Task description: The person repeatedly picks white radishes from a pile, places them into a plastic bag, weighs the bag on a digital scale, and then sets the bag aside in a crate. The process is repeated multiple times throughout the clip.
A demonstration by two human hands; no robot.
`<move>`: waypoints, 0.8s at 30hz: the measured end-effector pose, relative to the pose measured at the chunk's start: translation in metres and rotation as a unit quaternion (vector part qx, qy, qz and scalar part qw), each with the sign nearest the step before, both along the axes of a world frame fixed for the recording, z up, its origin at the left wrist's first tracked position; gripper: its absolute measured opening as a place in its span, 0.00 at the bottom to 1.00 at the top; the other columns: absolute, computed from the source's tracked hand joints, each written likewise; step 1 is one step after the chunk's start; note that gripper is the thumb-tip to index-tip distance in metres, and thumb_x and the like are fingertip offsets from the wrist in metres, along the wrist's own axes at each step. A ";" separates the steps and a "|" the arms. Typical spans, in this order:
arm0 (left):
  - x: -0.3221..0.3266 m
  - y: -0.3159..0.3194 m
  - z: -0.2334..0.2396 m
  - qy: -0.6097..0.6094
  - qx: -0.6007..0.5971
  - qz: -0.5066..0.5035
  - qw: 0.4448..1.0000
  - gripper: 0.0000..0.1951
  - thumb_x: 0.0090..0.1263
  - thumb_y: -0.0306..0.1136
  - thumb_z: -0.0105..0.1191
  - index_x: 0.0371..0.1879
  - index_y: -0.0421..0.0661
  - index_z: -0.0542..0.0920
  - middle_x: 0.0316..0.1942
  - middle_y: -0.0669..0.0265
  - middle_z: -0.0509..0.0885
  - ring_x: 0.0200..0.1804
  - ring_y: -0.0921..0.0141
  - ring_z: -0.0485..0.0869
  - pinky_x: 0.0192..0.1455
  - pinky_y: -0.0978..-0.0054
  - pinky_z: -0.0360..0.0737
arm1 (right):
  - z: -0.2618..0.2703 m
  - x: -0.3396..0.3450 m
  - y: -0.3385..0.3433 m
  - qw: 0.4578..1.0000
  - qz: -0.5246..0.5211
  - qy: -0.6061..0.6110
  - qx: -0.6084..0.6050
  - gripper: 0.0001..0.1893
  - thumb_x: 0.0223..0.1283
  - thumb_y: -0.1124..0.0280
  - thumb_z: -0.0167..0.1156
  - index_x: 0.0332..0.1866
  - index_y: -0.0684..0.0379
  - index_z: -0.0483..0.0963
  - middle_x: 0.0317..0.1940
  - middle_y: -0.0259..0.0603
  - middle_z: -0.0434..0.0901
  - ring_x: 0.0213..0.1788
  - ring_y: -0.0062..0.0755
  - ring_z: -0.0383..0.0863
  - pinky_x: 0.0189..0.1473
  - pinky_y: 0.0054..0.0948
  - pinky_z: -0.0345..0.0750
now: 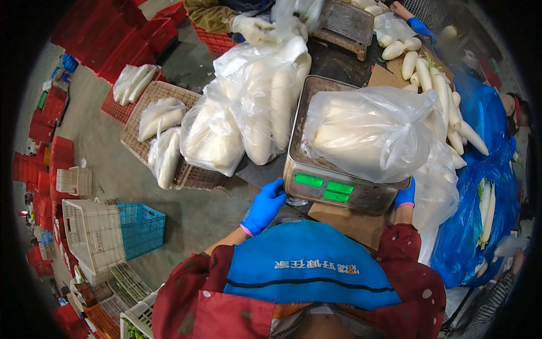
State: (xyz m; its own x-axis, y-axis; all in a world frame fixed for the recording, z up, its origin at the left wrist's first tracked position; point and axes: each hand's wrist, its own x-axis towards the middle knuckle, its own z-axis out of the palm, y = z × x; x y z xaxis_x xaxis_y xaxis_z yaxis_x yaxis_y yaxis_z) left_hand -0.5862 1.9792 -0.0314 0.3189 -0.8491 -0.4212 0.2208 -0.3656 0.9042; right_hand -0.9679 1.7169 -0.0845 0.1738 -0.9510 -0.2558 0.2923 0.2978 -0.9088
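A digital weighing scale (275, 181) with lit green displays stands in front of me. On its pan lies a knotted clear plastic bag of white radishes (360, 131). My left hand (263, 208), in a blue glove, touches the scale's near left corner with bent fingers; whether it grips is unclear. At the near right corner is my right hand (405, 195), also gloved in blue, its fingers mostly hidden by the scale and bag. Left of the scale, more bagged white radishes (258, 110) lean together. Loose white radishes (436, 91) are heaped to the right.
Small bags of radishes (161, 116) sit on a tan crate (135, 131) at left. A co-worker's gloved hand (254, 29) is beyond the bags, near another scale (345, 21). Blue plastic sheeting (470, 186) lies right. A blue crate (142, 229) stands on the floor.
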 end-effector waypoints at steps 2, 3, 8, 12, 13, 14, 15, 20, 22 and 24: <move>0.018 -0.007 0.014 -0.055 -0.002 -0.033 0.998 0.21 0.67 0.25 0.55 0.60 0.39 0.72 0.55 0.59 0.78 0.56 0.69 0.77 0.60 0.71 0.74 | 0.000 0.000 -0.001 0.999 -0.037 0.023 -0.010 0.20 0.73 0.61 0.43 0.59 0.64 0.70 0.53 0.41 0.76 0.52 0.35 0.75 0.56 0.33 0.72; 0.030 -0.011 0.022 -0.086 0.025 -0.044 0.995 0.20 0.67 0.25 0.56 0.59 0.39 0.74 0.54 0.60 0.79 0.55 0.69 0.78 0.59 0.72 0.74 | 0.004 0.001 0.001 0.999 -0.046 -0.001 0.002 0.19 0.72 0.62 0.45 0.56 0.65 0.73 0.49 0.41 0.78 0.48 0.32 0.77 0.52 0.31 0.74; 0.109 -0.032 0.074 -0.552 -0.143 0.158 0.806 0.34 0.58 0.40 0.67 0.63 0.39 0.69 0.61 0.49 0.71 0.64 0.53 0.69 0.66 0.58 0.65 | 0.086 0.013 0.028 0.972 -0.138 0.172 -0.086 0.20 0.70 0.66 0.48 0.62 0.66 0.69 0.55 0.42 0.76 0.56 0.33 0.74 0.61 0.29 0.69; 0.145 -0.078 0.085 -0.602 -0.091 0.146 0.780 0.45 0.53 0.52 0.67 0.66 0.37 0.63 0.66 0.43 0.62 0.61 0.48 0.69 0.64 0.56 0.67 | 0.196 0.050 0.060 0.844 -0.099 0.435 -0.298 0.34 0.61 0.71 0.61 0.72 0.59 0.58 0.66 0.46 0.65 0.65 0.38 0.68 0.66 0.36 0.66; 0.147 -0.089 0.081 -0.587 -0.097 0.127 0.794 0.45 0.53 0.53 0.67 0.65 0.37 0.65 0.65 0.45 0.64 0.59 0.47 0.71 0.61 0.56 0.70 | 0.213 0.069 0.065 0.849 -0.075 0.432 -0.296 0.37 0.58 0.70 0.63 0.72 0.58 0.56 0.67 0.47 0.64 0.65 0.38 0.68 0.67 0.36 0.66; 0.149 -0.099 0.075 -0.565 -0.092 0.094 0.815 0.44 0.52 0.54 0.66 0.63 0.38 0.67 0.63 0.46 0.67 0.56 0.47 0.73 0.58 0.56 0.72 | 0.225 0.088 0.071 0.858 -0.057 0.421 -0.289 0.41 0.55 0.69 0.66 0.73 0.57 0.54 0.67 0.47 0.64 0.65 0.39 0.67 0.67 0.35 0.65; 0.152 -0.107 0.069 -0.582 -0.070 0.085 0.805 0.41 0.52 0.54 0.66 0.61 0.38 0.69 0.60 0.48 0.70 0.53 0.48 0.74 0.55 0.56 0.73 | 0.235 0.107 0.068 0.854 -0.007 0.420 -0.307 0.43 0.52 0.67 0.67 0.74 0.57 0.53 0.68 0.48 0.63 0.66 0.41 0.67 0.67 0.36 0.65; 0.163 -0.118 0.044 -0.678 -0.064 0.100 0.725 0.20 0.54 0.39 0.59 0.46 0.44 0.78 0.41 0.56 0.79 0.41 0.54 0.76 0.42 0.57 0.74 | 0.242 0.159 0.027 0.750 0.134 0.495 -0.417 0.45 0.45 0.63 0.67 0.73 0.58 0.56 0.65 0.47 0.68 0.63 0.44 0.71 0.63 0.36 0.69; 0.161 -0.118 0.038 -0.652 -0.099 0.123 0.742 0.18 0.54 0.34 0.55 0.46 0.47 0.80 0.40 0.56 0.80 0.41 0.55 0.77 0.43 0.58 0.74 | 0.234 0.168 0.007 0.764 0.217 0.501 -0.343 0.38 0.50 0.65 0.63 0.70 0.58 0.61 0.61 0.47 0.73 0.61 0.42 0.74 0.60 0.34 0.71; 0.159 -0.120 0.035 -0.571 -0.096 0.139 0.803 0.17 0.54 0.31 0.54 0.45 0.46 0.81 0.40 0.55 0.81 0.42 0.56 0.79 0.45 0.59 0.75 | 0.227 0.174 -0.009 0.738 0.262 0.533 -0.320 0.28 0.56 0.70 0.57 0.65 0.61 0.67 0.57 0.46 0.75 0.57 0.36 0.74 0.59 0.31 0.71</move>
State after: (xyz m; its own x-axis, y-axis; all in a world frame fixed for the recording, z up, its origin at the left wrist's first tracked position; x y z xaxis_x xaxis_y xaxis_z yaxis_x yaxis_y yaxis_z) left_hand -0.4273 1.8593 0.0036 0.5928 -0.6918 0.4123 -0.7444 -0.2753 0.6084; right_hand -0.7940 1.7084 0.1423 0.5852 -0.8098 -0.0411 -0.6940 -0.4740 -0.5420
